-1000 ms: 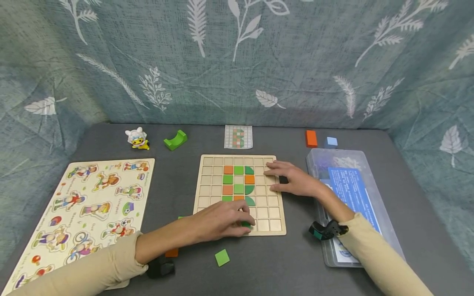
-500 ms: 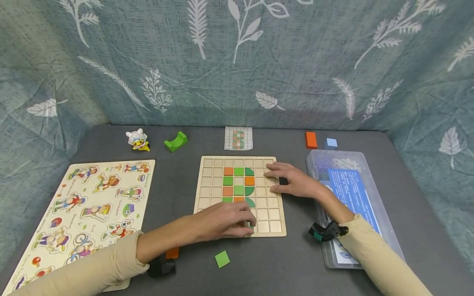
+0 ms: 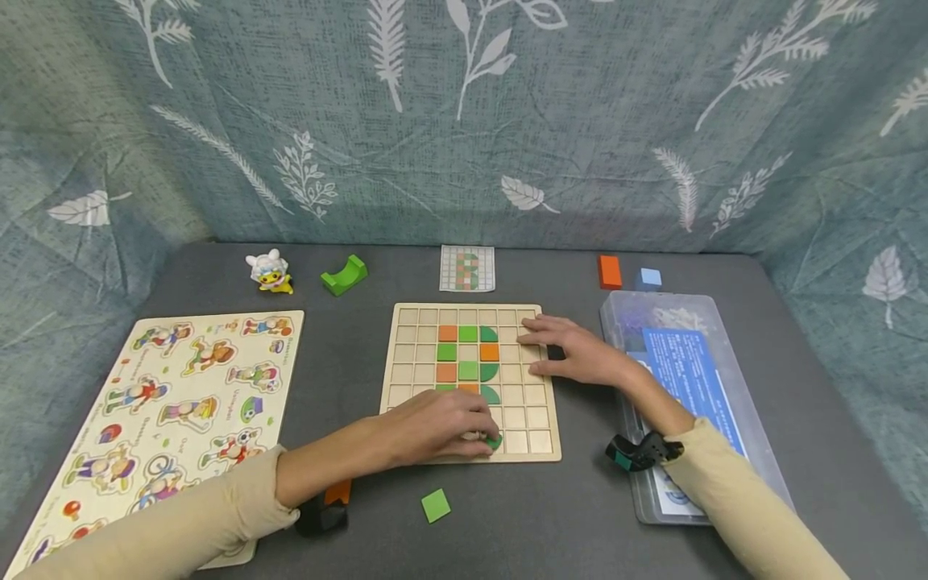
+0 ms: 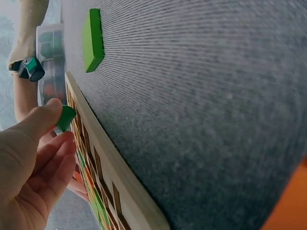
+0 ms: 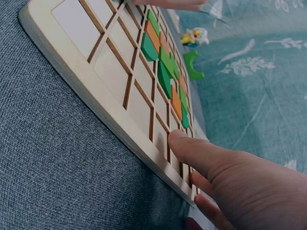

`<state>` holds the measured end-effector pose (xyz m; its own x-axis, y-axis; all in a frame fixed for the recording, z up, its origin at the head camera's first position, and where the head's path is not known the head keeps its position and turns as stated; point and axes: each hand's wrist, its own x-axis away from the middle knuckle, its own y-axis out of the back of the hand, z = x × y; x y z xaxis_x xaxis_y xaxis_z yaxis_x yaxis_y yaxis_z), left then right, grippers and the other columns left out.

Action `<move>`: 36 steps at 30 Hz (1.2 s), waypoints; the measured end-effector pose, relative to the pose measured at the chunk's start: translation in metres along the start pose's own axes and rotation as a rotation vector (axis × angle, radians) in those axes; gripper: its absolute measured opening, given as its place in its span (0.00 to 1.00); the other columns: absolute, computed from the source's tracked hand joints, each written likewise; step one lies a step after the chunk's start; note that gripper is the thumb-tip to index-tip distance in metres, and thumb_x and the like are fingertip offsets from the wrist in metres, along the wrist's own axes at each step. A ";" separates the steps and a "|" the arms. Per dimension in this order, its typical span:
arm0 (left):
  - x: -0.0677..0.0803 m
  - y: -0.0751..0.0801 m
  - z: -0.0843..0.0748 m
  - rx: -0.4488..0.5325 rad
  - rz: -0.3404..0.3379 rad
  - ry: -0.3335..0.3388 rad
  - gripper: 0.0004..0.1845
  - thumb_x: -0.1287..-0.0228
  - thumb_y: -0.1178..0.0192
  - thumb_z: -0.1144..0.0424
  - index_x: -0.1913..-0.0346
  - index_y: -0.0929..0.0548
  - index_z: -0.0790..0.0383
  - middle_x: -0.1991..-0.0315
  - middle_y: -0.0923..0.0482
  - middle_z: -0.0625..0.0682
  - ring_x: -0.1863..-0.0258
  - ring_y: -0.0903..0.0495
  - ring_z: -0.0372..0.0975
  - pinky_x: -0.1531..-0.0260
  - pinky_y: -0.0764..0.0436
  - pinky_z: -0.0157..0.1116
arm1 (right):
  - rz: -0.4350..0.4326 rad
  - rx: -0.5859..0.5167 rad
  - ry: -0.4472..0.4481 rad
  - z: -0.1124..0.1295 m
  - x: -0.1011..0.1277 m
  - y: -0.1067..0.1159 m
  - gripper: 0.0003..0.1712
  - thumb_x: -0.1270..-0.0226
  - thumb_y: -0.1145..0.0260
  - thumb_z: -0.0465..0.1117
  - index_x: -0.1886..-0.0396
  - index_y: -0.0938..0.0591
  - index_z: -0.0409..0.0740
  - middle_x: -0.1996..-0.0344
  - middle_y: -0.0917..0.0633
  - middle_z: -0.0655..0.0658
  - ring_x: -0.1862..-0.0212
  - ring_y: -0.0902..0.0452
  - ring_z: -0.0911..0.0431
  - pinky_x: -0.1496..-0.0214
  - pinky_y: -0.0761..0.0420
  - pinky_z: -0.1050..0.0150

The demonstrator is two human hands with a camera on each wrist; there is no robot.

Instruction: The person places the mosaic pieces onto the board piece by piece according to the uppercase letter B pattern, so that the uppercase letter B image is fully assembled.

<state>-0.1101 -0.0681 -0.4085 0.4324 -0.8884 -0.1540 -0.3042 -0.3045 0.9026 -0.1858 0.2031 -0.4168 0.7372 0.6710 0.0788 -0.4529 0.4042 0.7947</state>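
Observation:
My left hand (image 3: 442,425) is over the near row of a wooden grid board (image 3: 549,443). It pinches a dark green quarter-circle tile (image 4: 65,118) between thumb and fingers, at the board's near edge. My right hand (image 3: 576,350) rests on the board's right edge, its fingers spread and fairly straight. Orange, light green and dark green tiles fill several cells in the middle, among them an orange tile (image 3: 489,352) and a light green tile (image 3: 468,370). The left hand hides part of the lower cells.
A loose light green tile (image 3: 436,506) lies in front of the board, and an orange piece (image 3: 338,491) lies by the left wrist. A pattern card (image 3: 467,268) is behind it. A picture puzzle board (image 3: 290,338) is at left, a clear plastic box (image 3: 616,310) at right.
My left hand stays over the same cells while its fingers shift slightly, and more of the dark green tile shows beside them. The right hand keeps still.

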 end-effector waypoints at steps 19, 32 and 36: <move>-0.009 -0.003 -0.004 -0.074 0.026 0.039 0.06 0.40 0.33 0.55 0.64 0.13 0.52 0.65 0.20 0.44 0.67 0.25 0.31 0.70 0.26 0.24 | -0.014 0.011 0.017 -0.006 0.001 0.001 0.28 0.34 0.34 0.43 0.36 0.24 0.38 0.29 0.34 0.34 0.26 0.46 0.36 0.28 0.44 0.38; 0.035 0.007 -0.010 -0.147 -0.045 0.134 0.10 0.36 0.37 0.51 0.56 0.14 0.51 0.57 0.21 0.44 0.60 0.24 0.33 0.65 0.23 0.29 | 0.003 0.010 0.002 -0.001 0.001 -0.001 0.29 0.35 0.33 0.43 0.36 0.25 0.39 0.28 0.35 0.35 0.25 0.47 0.37 0.27 0.45 0.38; 0.075 0.016 -0.008 -0.055 -0.092 0.355 0.14 0.39 0.34 0.52 0.52 0.15 0.48 0.52 0.22 0.42 0.54 0.23 0.34 0.61 0.20 0.36 | 0.004 0.007 0.001 0.001 0.001 0.000 0.29 0.35 0.33 0.42 0.36 0.25 0.39 0.28 0.35 0.35 0.25 0.48 0.37 0.27 0.45 0.38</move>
<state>-0.0759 -0.1371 -0.4028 0.7265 -0.6805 -0.0953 -0.2080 -0.3501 0.9133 -0.1849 0.2037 -0.4161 0.7347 0.6735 0.0813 -0.4523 0.3970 0.7987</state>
